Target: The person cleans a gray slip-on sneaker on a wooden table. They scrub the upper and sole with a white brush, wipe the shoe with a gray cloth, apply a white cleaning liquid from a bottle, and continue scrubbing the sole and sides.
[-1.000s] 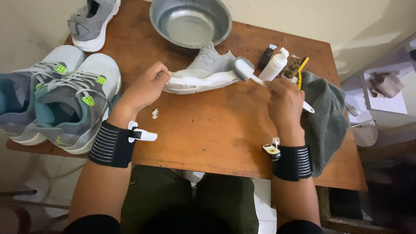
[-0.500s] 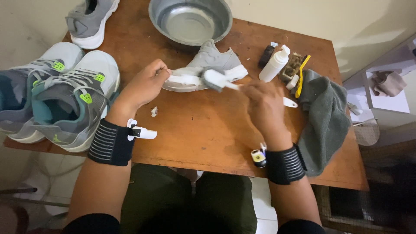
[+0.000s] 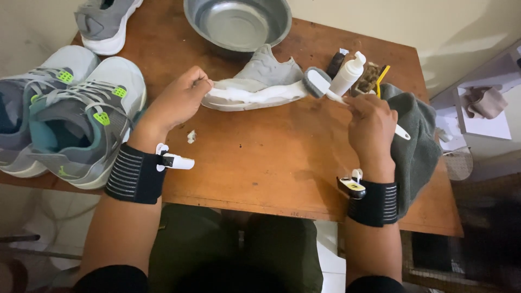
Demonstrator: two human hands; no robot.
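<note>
Two hands at a grey shoe (image 3: 264, 81) on the counter (image 3: 271, 163).
Left hand (image 3: 176, 103) grips the shoe's end; right hand (image 3: 372, 127) grasps a white brush (image 3: 325, 87) touching its sole.

Top edge cuts off the metal basin (image 3: 239, 24) and far shoe (image 3: 106, 21)

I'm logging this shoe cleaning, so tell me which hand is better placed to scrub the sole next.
Probably the right hand: it holds the white brush, whose head sits at the heel of the grey shoe. The left hand grips the shoe's toe end, steadying it.
</note>
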